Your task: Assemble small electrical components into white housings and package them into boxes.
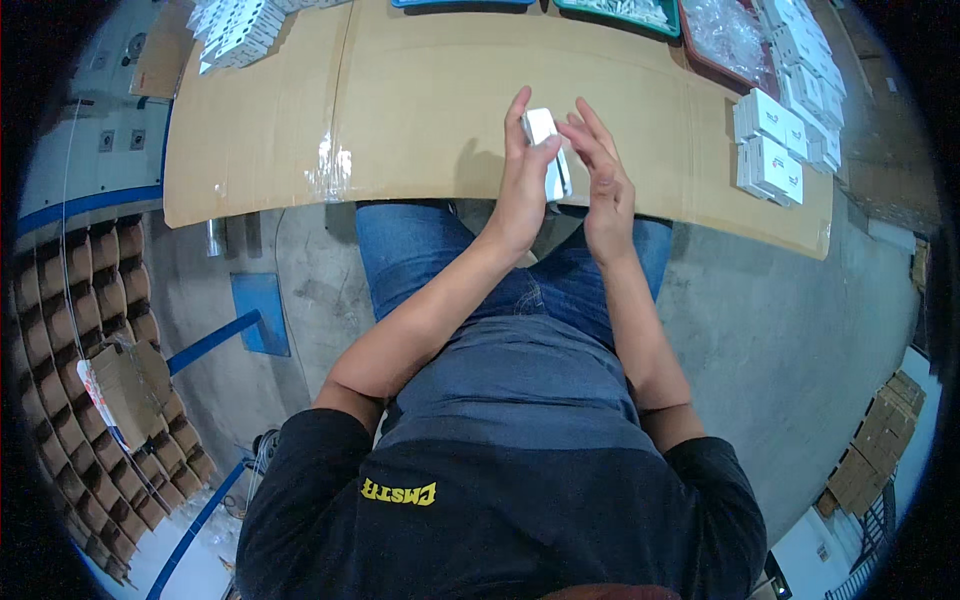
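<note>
Over the front edge of the cardboard-covered table, my left hand [520, 195] grips a small white box-shaped piece [541, 128] between thumb and fingers. The piece is tilted upright, with a dark gap along its lower right side. Close at its right is my right hand [608, 195], palm turned toward it and fingers apart. Its fingertips come near the piece; whether they touch it I cannot tell.
Stacked white boxes [770, 150] stand at the table's right, and white pieces [240, 35] at the far left. Along the far edge are a blue tray [465, 4], a green tray [675, 20] of small white parts and a brown-red tray [705, 66] with clear plastic bags.
</note>
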A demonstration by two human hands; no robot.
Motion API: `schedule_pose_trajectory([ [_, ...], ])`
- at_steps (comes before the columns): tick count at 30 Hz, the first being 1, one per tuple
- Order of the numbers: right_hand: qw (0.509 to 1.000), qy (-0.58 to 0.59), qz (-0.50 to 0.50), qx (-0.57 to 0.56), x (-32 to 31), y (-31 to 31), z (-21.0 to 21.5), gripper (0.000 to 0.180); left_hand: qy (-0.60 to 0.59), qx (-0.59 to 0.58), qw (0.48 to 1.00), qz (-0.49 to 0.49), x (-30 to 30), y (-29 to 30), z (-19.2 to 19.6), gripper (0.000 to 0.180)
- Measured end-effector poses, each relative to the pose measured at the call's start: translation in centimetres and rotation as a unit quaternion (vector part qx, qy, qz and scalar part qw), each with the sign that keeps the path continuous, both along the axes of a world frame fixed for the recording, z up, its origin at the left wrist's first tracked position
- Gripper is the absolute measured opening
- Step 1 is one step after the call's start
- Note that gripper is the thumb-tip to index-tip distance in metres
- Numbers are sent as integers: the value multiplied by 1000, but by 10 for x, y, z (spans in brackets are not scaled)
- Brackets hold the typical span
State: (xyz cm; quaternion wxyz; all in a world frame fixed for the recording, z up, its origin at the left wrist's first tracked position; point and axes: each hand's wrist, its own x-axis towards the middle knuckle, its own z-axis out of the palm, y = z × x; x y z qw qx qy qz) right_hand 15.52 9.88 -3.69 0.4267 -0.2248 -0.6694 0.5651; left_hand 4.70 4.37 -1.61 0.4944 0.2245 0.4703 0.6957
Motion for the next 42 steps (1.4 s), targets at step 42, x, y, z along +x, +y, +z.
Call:
schedule_pose_trajectory([
  [42,965,-112,-15,236,-1,-8,4,57,-226,-133,962,-78,7,-30,18,57],
])
